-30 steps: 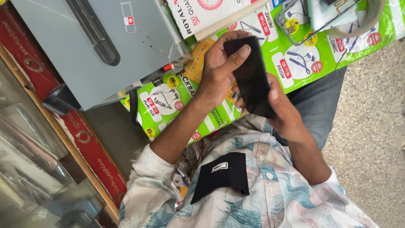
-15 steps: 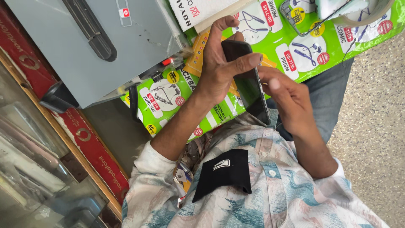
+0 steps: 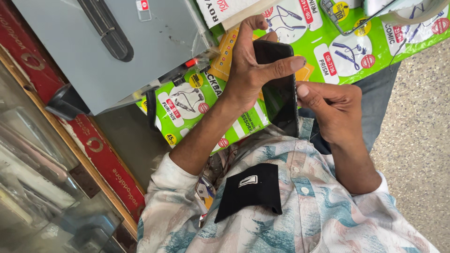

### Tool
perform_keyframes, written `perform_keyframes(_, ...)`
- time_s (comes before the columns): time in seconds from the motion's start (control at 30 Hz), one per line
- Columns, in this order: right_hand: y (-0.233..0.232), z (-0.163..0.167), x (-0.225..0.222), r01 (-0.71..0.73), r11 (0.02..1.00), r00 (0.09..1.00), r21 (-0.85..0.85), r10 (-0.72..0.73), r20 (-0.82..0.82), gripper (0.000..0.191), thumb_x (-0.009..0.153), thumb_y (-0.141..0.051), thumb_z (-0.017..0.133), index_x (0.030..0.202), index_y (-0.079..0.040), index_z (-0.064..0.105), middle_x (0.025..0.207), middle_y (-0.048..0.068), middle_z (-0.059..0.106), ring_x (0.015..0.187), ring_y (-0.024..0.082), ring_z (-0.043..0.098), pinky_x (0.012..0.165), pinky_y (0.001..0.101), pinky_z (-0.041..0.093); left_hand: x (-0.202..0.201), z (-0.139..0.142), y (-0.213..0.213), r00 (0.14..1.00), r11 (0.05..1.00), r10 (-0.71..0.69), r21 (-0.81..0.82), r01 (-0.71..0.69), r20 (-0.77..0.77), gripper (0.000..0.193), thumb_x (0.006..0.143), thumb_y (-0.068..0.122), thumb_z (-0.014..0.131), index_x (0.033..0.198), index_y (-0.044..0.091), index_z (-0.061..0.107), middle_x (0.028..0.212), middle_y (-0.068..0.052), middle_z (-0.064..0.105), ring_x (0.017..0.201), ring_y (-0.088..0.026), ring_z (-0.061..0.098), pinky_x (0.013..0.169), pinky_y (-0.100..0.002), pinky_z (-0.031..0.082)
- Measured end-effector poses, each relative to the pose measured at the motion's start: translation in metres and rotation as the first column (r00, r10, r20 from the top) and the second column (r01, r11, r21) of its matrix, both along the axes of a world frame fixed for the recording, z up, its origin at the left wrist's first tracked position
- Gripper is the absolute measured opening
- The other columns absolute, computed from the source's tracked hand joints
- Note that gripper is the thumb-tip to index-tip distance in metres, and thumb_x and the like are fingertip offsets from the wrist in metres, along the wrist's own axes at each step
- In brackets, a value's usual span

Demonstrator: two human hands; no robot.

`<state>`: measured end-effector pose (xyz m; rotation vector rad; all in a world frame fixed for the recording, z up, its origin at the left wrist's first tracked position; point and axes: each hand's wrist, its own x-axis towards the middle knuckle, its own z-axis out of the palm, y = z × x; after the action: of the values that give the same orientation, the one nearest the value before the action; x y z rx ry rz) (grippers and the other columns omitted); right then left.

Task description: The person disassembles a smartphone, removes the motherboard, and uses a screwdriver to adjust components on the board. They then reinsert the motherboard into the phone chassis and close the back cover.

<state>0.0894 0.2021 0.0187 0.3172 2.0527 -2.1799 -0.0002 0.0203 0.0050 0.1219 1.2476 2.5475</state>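
Daylight was bright and even, with only soft shadows. The centre stayed sharp. At the near left, the clear glass display case (image 3: 42, 206) looked blurred and hazy with pale reflections. The flat grey metal box (image 3: 117, 42) at the far left carried a mild sheen, without harsh glare.

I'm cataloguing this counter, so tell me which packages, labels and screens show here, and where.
Dark phone: black slab, screen unlit, held between left hand and right hand.
Green earphone packs: flat, green with white and red, beneath the hands.
Grey box: upper left, small white-red sticker.
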Motion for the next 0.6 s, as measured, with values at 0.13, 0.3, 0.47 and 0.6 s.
perform_keyframes(0.13,-0.0005,-0.0021,0.0002,0.014,1.000,1.000,-0.019,-0.014,-0.015,0.016,0.103,-0.009,0.074,0.112,0.004,0.076,0.092,0.009,0.074,0.079,0.011,0.067,0.074,0.0224,0.054,0.0007,-0.0037,-0.0001,0.999,1.000,0.005,-0.027,-0.006,-0.052,0.063,0.085,0.001,0.089,0.122,0.011,0.039,0.089,0.000,0.055,0.085,-0.008,0.059,0.078,-0.022,0.052)
perform_keyframes(0.3,-0.0008,-0.0025,0.0027,0.033,0.999,0.999,-0.038,-0.034,-0.030,0.017,0.102,-0.009,0.075,0.111,0.005,0.076,0.094,0.011,0.075,0.080,0.012,0.068,0.075,0.0239,0.057,0.0021,-0.0045,0.0014,0.998,1.000,-0.011,-0.014,0.010,-0.059,0.062,0.086,0.002,0.088,0.123,0.012,0.039,0.091,-0.002,0.058,0.087,-0.009,0.063,0.080,-0.023,0.055)
perform_keyframes(0.47,-0.0036,-0.0027,0.0049,0.051,0.998,0.998,-0.033,-0.052,-0.034,0.016,0.104,-0.008,0.075,0.111,0.006,0.076,0.096,0.013,0.076,0.082,0.013,0.070,0.078,0.0253,0.058,0.0031,-0.0041,0.0016,0.999,1.000,-0.003,-0.014,0.002,-0.051,0.062,0.085,0.002,0.089,0.122,0.011,0.039,0.095,-0.004,0.059,0.090,-0.010,0.064,0.082,-0.025,0.056)
perform_keyframes(0.6,-0.0038,-0.0046,0.0053,0.063,0.994,0.997,-0.091,-0.066,-0.031,0.015,0.102,-0.006,0.074,0.111,0.006,0.075,0.098,0.013,0.076,0.083,0.014,0.071,0.079,0.0268,0.061,0.0032,-0.0054,0.0028,1.000,1.000,0.005,0.003,-0.005,-0.022,0.064,0.083,0.002,0.089,0.123,0.011,0.039,0.099,-0.006,0.061,0.093,-0.012,0.066,0.088,-0.029,0.058)
